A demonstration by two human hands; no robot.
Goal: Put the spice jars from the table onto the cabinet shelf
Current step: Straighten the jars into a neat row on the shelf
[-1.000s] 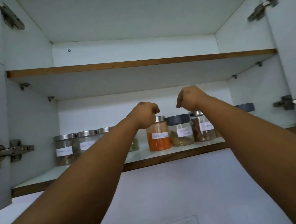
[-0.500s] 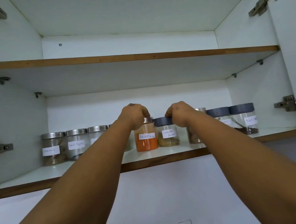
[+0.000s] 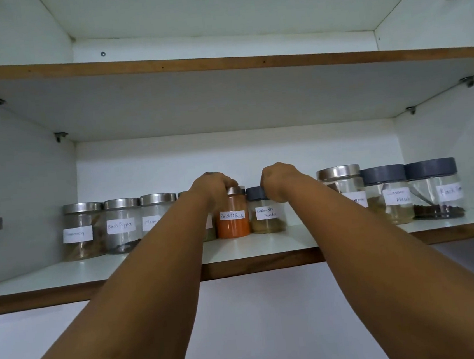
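Both my arms reach up into the open cabinet. My left hand [image 3: 212, 188] grips the silver lid of the red chilli powder jar [image 3: 233, 226], which stands on the lower shelf [image 3: 252, 249]. My right hand [image 3: 279, 179] grips the dark blue lid of the coriander powder jar [image 3: 267, 220] right beside it. Both jars sit upright in the middle of a row of labelled jars. A jar behind my left wrist is mostly hidden.
Left of my hands stand three silver-lidded jars: cinnamon [image 3: 82, 232], black pepper [image 3: 121, 226] and cloves [image 3: 155, 217]. To the right are a silver-lidded jar [image 3: 344, 182] and two blue-lidded jars [image 3: 389, 195] [image 3: 436, 190]. The upper shelf [image 3: 217, 63] shows its underside.
My hands came down from above the jars onto their lids. The view has moved closer to the shelf.
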